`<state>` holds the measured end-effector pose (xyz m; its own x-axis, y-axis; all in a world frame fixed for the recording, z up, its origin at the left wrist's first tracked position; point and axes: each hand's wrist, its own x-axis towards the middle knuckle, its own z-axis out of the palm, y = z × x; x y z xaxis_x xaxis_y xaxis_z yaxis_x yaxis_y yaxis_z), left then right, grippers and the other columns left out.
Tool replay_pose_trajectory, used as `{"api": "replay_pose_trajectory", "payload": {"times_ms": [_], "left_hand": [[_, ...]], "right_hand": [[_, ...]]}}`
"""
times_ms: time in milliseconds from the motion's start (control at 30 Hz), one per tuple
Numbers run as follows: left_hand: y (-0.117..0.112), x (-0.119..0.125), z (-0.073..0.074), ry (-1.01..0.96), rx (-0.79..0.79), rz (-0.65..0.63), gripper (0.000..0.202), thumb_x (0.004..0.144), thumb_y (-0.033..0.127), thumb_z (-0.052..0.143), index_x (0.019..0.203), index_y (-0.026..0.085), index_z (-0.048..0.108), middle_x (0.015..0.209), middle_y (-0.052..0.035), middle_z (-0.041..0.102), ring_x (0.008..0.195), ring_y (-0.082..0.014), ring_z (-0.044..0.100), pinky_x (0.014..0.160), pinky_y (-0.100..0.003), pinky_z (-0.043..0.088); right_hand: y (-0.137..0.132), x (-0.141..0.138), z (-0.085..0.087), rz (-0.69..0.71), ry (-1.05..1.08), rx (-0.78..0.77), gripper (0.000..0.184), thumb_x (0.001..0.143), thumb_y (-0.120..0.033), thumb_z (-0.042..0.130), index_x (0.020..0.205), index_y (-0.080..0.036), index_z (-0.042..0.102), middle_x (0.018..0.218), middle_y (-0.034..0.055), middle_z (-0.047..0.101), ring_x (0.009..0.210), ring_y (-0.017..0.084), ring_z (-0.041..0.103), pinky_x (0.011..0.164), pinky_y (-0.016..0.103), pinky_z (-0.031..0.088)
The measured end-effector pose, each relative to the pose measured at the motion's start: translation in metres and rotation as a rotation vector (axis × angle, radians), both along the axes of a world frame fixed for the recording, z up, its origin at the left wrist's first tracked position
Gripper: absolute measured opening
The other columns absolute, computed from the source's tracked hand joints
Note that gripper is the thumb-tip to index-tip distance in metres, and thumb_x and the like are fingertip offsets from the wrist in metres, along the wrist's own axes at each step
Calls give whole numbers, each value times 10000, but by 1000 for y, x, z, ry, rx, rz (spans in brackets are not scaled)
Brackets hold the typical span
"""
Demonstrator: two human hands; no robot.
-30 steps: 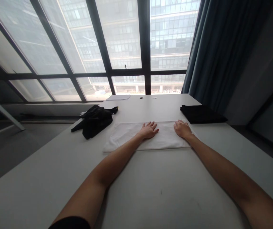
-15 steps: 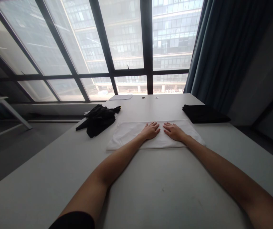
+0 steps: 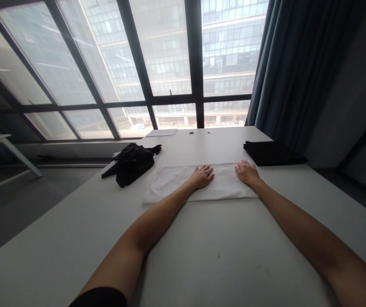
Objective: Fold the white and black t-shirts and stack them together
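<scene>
A white cloth [image 3: 173, 181], folded into a wide flat rectangle, lies across the middle of the white table. My left hand [image 3: 202, 175] rests flat on its centre, fingers stretched out and pointing away from me. Further right, my right hand [image 3: 247, 172] lies palm down on the same cloth, near its far edge, with the fingers extended. Neither hand grips the fabric. Light creases show on the left part of the cloth, and its right end is partly hidden by my right forearm.
Left of the cloth lies a crumpled black garment [image 3: 135, 162] at the table edge. A folded black cloth [image 3: 274, 153] is at the right. White sheets [image 3: 162, 132] lie at the far end of the table [image 3: 208, 238], before windows and a blue curtain [image 3: 275, 76].
My right hand has slid to the right across the white cloth, away from my left hand. The left hand stays in place.
</scene>
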<state>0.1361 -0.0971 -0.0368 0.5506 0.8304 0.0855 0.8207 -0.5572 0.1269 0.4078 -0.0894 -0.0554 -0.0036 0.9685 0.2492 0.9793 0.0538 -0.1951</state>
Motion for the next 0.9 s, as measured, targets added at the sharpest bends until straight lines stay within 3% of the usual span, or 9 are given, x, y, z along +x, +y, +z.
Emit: {"api": "replay_pose_trajectory", "payload": {"times_ms": [100,267,333,567,900], "left_hand": [[-2,1,-1,2,7,-20,556,1043,499,289,1517,227,395,1647,-96,286,1527,-269,219,1211,-535,187],[-6,3,-2,-2,7,-54,568,1044,517,284,1534,243,373,1649,-88,282,1526,-260,226,1214,-534,185],[-6,4,-2,-6,3,-55,571,1046,517,279,1537,242,372,1649,-86,282,1524,-256,234,1214,-526,189],[-6,3,-1,-1,0,-53,562,1046,506,298,1534,239,377,1647,-87,286,1525,-262,229,1210,-545,194],[-5,2,-2,-4,2,-59,556,1046,505,298,1528,240,380,1647,-85,287,1526,-269,226,1207,-556,205]], "right_hand": [[-4,-8,1,60,2,30,473,1027,-327,360,1386,-99,567,1546,206,442,1461,301,352,1194,506,226],[-13,-32,4,480,20,75,519,1013,-333,407,1503,-169,459,1600,124,386,1492,212,316,1211,420,238],[-15,-39,4,544,1,12,512,1028,-389,391,1497,-200,473,1606,115,376,1499,222,302,1210,452,234],[-8,-33,1,321,-28,-88,559,1053,-458,285,1515,-183,442,1623,132,336,1509,283,268,1196,557,215],[6,5,-3,75,-39,-19,499,1036,-381,335,1421,-142,544,1562,181,427,1466,300,356,1189,550,239]]}}
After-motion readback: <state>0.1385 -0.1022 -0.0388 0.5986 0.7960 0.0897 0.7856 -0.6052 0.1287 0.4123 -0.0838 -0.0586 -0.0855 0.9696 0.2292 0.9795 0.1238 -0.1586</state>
